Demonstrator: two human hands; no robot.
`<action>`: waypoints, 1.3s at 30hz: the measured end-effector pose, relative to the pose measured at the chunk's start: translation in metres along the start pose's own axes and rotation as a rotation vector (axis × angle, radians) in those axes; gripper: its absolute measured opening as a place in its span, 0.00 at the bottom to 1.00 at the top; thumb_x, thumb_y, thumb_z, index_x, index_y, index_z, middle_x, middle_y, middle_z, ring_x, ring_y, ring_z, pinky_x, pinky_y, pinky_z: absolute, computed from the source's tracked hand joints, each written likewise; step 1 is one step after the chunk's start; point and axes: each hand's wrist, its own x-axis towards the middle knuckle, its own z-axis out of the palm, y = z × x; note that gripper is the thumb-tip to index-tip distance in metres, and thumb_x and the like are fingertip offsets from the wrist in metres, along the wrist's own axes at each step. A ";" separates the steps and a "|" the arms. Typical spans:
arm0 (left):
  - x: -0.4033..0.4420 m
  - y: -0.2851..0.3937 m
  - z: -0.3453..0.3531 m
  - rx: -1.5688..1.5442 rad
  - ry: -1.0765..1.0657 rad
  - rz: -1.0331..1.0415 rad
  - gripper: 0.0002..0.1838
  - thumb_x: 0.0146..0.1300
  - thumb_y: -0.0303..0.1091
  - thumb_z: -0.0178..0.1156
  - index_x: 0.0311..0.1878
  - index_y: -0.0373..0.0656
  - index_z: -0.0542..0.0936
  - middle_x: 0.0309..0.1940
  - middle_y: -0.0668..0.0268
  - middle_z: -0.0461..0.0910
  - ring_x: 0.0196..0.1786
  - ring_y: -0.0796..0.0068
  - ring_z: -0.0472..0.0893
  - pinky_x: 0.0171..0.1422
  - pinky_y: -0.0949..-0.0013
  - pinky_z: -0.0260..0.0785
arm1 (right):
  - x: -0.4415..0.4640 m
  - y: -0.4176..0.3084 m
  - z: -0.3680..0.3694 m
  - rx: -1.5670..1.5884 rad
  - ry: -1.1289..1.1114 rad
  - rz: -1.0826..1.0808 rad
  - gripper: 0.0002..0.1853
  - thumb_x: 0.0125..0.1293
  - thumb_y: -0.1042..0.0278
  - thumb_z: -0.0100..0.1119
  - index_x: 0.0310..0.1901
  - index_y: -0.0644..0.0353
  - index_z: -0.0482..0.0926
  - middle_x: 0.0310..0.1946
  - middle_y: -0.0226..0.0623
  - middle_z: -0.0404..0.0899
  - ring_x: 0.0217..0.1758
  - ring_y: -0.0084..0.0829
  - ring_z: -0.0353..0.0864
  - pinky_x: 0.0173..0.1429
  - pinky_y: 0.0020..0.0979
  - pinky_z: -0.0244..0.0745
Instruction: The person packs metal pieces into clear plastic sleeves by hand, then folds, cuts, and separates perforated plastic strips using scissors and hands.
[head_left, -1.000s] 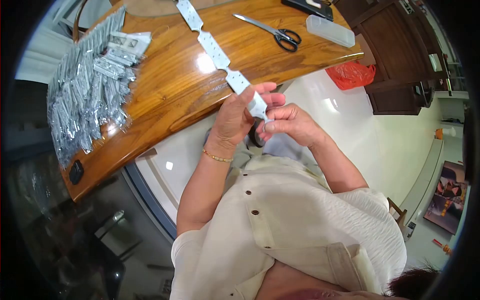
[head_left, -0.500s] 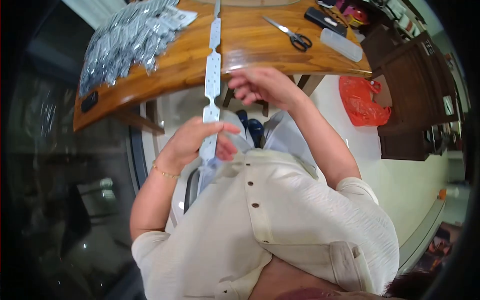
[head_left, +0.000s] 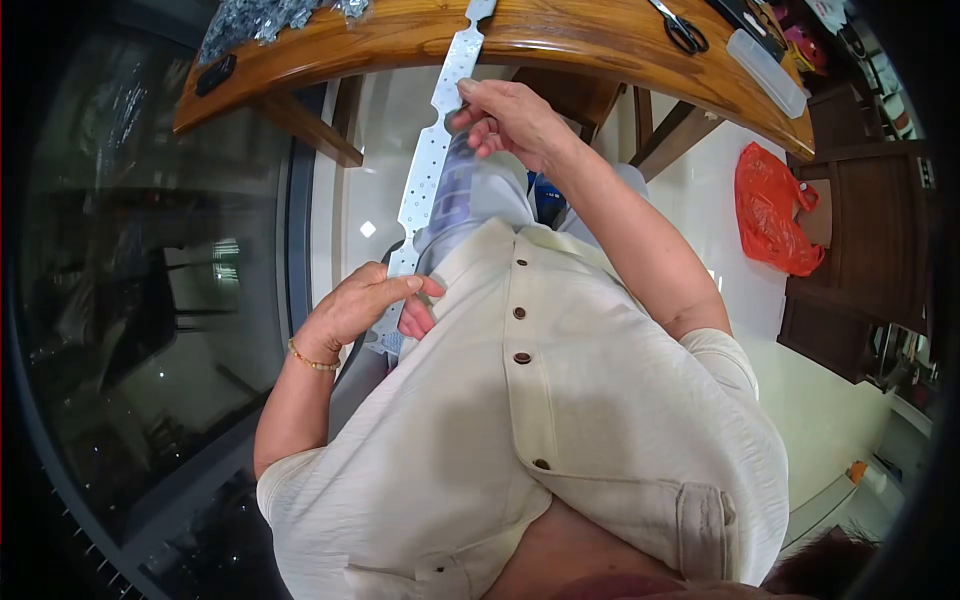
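Observation:
A long pale strip (head_left: 425, 175) with small dark spots and notched narrow parts runs from the table edge down beside my lap. Near its lower end my left hand (head_left: 375, 307) is closed on it, thumb on top. Farther up, my right hand (head_left: 508, 122) has its thumb and fingers around the strip's right edge, close to a notch. The strip's upper end goes out of view over the table.
The wooden table (head_left: 590, 50) carries silvery packets (head_left: 262, 18), a small black object (head_left: 216, 75), scissors (head_left: 684, 33) and a clear plastic box (head_left: 766, 72). On the floor at the right is a red plastic bag (head_left: 768, 212). Table legs stand beneath the edge.
The strip has been drawn down off the table toward my lap. My left hand has moved left and down with it. My right hand left the strip, then came to its upper part.

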 end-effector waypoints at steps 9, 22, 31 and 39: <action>0.018 -0.022 -0.014 -0.105 0.071 -0.050 0.22 0.73 0.41 0.49 0.49 0.28 0.80 0.27 0.57 0.85 0.29 0.70 0.82 0.39 0.69 0.75 | -0.010 0.010 0.013 -0.023 -0.047 -0.139 0.10 0.70 0.63 0.58 0.38 0.62 0.79 0.31 0.31 0.81 0.25 0.16 0.76 0.30 0.20 0.74; 0.202 0.051 0.029 -0.624 -0.236 0.345 0.24 0.71 0.35 0.38 0.54 0.26 0.76 0.52 0.46 0.80 0.52 0.56 0.82 0.56 0.58 0.77 | -0.104 0.061 -0.052 -0.039 0.117 -0.027 0.10 0.68 0.62 0.59 0.32 0.59 0.79 0.29 0.26 0.74 0.35 0.18 0.73 0.36 0.25 0.74; 0.218 0.053 0.039 -0.638 -0.425 0.370 0.35 0.76 0.52 0.30 0.56 0.27 0.74 0.56 0.41 0.77 0.55 0.53 0.81 0.62 0.55 0.75 | -0.100 0.068 -0.055 -0.097 0.140 -0.039 0.12 0.65 0.63 0.61 0.26 0.57 0.77 0.26 0.24 0.73 0.31 0.18 0.73 0.34 0.24 0.72; 0.202 0.058 0.043 -0.473 -0.316 0.401 0.28 0.76 0.53 0.45 0.50 0.31 0.76 0.53 0.44 0.78 0.49 0.61 0.83 0.53 0.61 0.80 | -0.095 0.074 -0.057 -0.153 0.077 -0.080 0.10 0.66 0.64 0.60 0.29 0.58 0.80 0.28 0.24 0.74 0.33 0.18 0.73 0.36 0.24 0.72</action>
